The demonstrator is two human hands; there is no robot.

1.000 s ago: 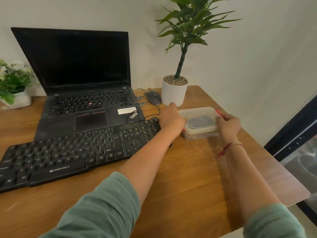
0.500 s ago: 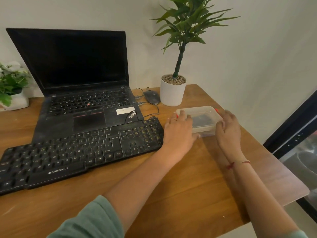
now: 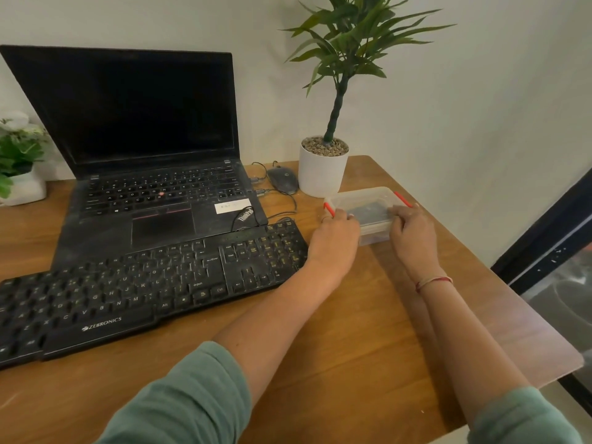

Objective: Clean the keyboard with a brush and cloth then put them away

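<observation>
A black, dusty keyboard (image 3: 141, 290) lies across the front left of the wooden desk (image 3: 368, 331). To its right stands a clear plastic box (image 3: 368, 203) with a lid and red side clips; something dark shows through the lid. My left hand (image 3: 336, 238) grips the box's left end by the raised red clip (image 3: 329, 209). My right hand (image 3: 413, 232) holds the box's right end, fingers curled on the lid near the other red clip (image 3: 402, 199). No brush or cloth shows outside the box.
An open black laptop (image 3: 153, 174) sits behind the keyboard, with a mouse (image 3: 283, 181) and cables to its right. A white potted plant (image 3: 323, 168) stands just behind the box. A small white planter (image 3: 19, 174) is at far left. The desk edge runs along the right.
Both hands have shifted on the box ends; the left red clip now stands lifted away from the lid. The box sits slightly nearer the keyboard than a second ago.
</observation>
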